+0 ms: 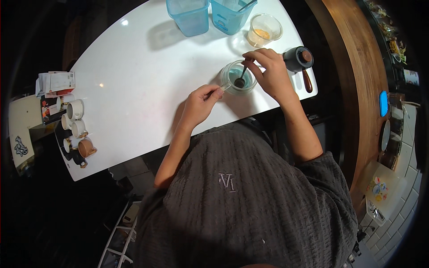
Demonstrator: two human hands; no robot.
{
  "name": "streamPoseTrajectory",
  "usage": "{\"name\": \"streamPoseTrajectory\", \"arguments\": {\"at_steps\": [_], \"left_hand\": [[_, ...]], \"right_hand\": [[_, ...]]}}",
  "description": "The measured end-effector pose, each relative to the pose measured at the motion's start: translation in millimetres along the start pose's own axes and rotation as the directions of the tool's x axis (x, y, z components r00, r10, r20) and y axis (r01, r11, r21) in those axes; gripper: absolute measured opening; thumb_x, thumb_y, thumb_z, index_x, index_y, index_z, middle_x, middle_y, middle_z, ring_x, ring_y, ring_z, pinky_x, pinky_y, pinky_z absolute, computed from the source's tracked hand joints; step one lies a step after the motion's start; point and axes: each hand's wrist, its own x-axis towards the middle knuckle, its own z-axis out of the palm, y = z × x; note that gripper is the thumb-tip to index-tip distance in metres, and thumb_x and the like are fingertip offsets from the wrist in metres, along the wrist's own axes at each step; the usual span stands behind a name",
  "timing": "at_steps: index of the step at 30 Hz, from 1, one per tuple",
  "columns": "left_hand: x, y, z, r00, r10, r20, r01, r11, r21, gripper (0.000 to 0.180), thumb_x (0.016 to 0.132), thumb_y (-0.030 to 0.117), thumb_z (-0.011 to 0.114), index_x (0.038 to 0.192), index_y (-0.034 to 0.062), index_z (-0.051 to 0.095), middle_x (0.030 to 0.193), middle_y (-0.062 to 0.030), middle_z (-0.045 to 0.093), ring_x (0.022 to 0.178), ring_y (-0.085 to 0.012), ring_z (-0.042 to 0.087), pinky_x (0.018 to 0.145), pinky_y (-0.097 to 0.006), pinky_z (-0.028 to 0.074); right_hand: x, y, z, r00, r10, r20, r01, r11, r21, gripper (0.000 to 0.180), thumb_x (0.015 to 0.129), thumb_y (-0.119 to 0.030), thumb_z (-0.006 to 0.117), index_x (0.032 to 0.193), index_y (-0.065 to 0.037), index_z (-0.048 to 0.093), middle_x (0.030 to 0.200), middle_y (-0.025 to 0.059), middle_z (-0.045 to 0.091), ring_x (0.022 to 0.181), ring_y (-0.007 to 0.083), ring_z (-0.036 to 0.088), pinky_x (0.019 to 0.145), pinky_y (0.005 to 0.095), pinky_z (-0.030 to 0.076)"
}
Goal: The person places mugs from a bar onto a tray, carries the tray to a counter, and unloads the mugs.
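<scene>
left hand (199, 104) is gripping a glass mug (242, 90) by its handle, likely steadying it while right hand (271, 73) is pinching a spoon (240, 82) inside.

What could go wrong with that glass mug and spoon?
The left grip holds the glass mug by its handle, so if it slips, the mug might tip and spill. The spoon dips inside, so it could knock the glass. The right grip is close to the clear cup and might bump it.
</scene>
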Motion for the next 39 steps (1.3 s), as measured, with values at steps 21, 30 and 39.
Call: {"name": "streamPoseTrajectory", "arguments": {"at_steps": [21,30,39], "left_hand": [[-21.0,-1.5,-7.6,0.993,0.008,-0.117,-0.015,0.998,-0.058,0.03,0.096,0.017,0.059,0.116,-0.0059,0.061,0.1,-0.01,0.067,0.089,-0.0142,0.064,0.082,-0.026,0.051],[-27.2,-9.7,-14.8,0.963,-0.021,-0.268,0.026,1.0,0.015,0.03,0.097,0.024,0.058,0.11,-0.0029,0.063,0.101,-0.0065,0.067,0.089,-0.013,0.063,0.082,-0.028,0.051],[-29.5,-8.3,-16.0,0.952,-0.04,-0.302,0.03,0.999,-0.036,0.032,0.098,0.028,0.057,0.106,-0.0014,0.064,0.098,-0.0058,0.067,0.085,-0.0126,0.062,0.081,-0.028,0.051]], "right_hand": [[136.3,37.7,-14.5,0.893,0.323,-0.314,-0.329,0.944,0.037,0.053,0.085,-0.04,0.068,0.119,0.001,0.062,0.081,0.0065,0.067,0.071,0.0141,0.063,0.07,0.0261,0.049],[151.8,31.2,2.7,0.949,0.253,-0.186,-0.255,0.967,0.014,0.033,0.094,-0.033,0.056,0.099,-0.001,0.067,0.078,0.0134,0.068,0.07,0.0245,0.066,0.068,0.0315,0.05],[147.3,42.7,3.3,0.92,0.216,-0.326,-0.242,0.969,-0.041,0.029,0.096,-0.024,0.046,0.091,-0.003,0.065,0.075,0.0143,0.069,0.075,0.0359,0.066,0.076,0.0439,0.047]]}}
